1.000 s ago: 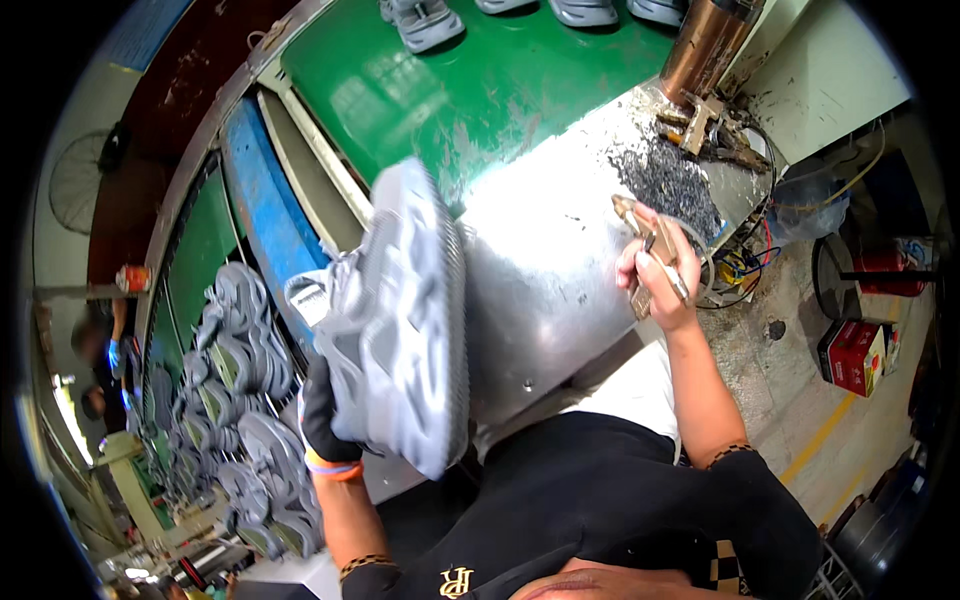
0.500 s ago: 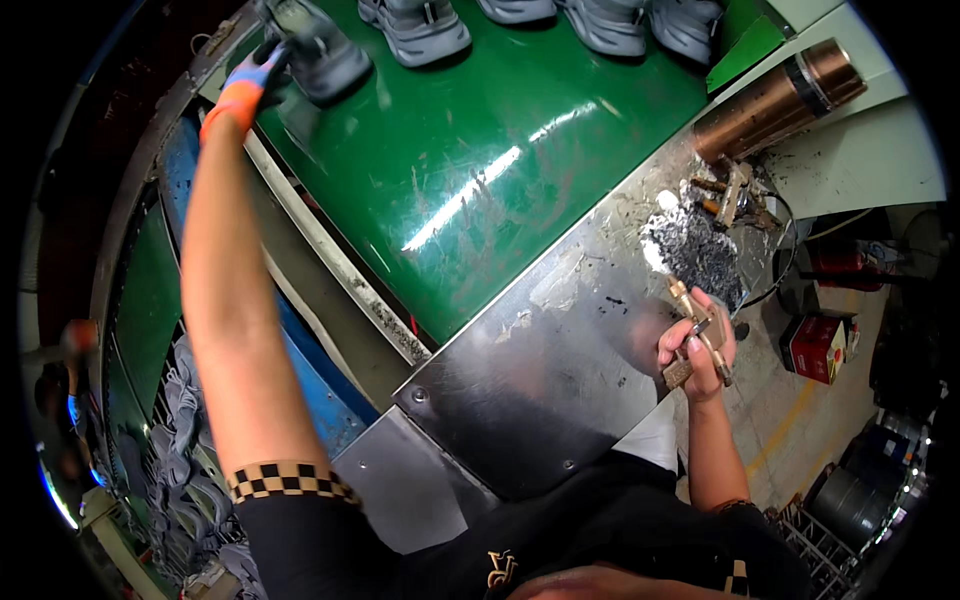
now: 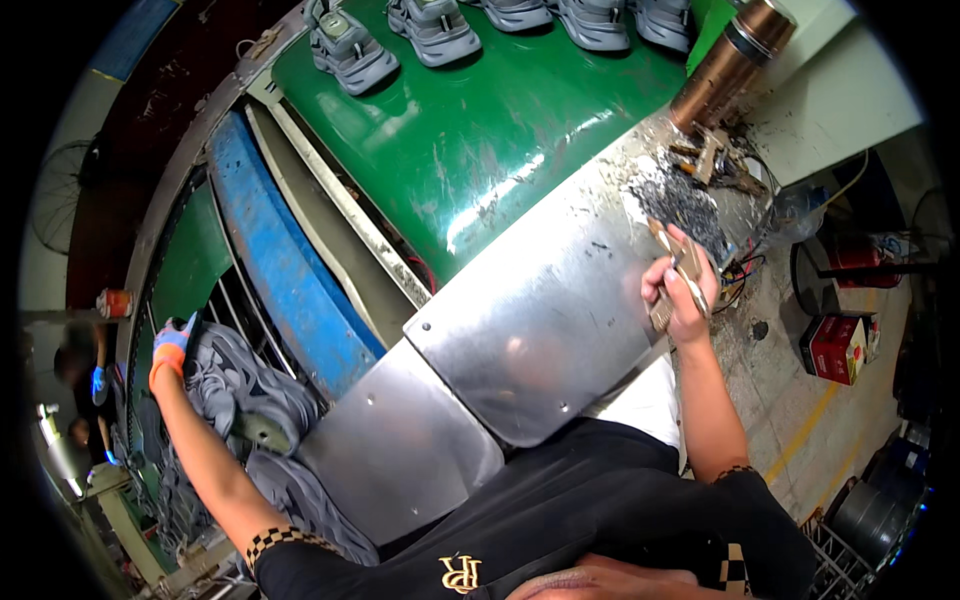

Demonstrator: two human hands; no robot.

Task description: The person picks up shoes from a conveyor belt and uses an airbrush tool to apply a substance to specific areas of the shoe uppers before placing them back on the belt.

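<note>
Left hand (image 3: 172, 345), gloved in blue and orange, closes its fingers on a grey shoe (image 3: 245, 385) at the top of a heap of like shoes, hard against the blue rail (image 3: 285, 270). Right hand (image 3: 682, 290) wraps shut around a small brush-like tool (image 3: 678, 262) over the far edge of the steel plate (image 3: 530, 330), just below dark debris (image 3: 680, 200). Between the two grips, plate and green belt (image 3: 500, 130) lie bare; a row of shoes (image 3: 440, 25) lines the belt's far edge.
</note>
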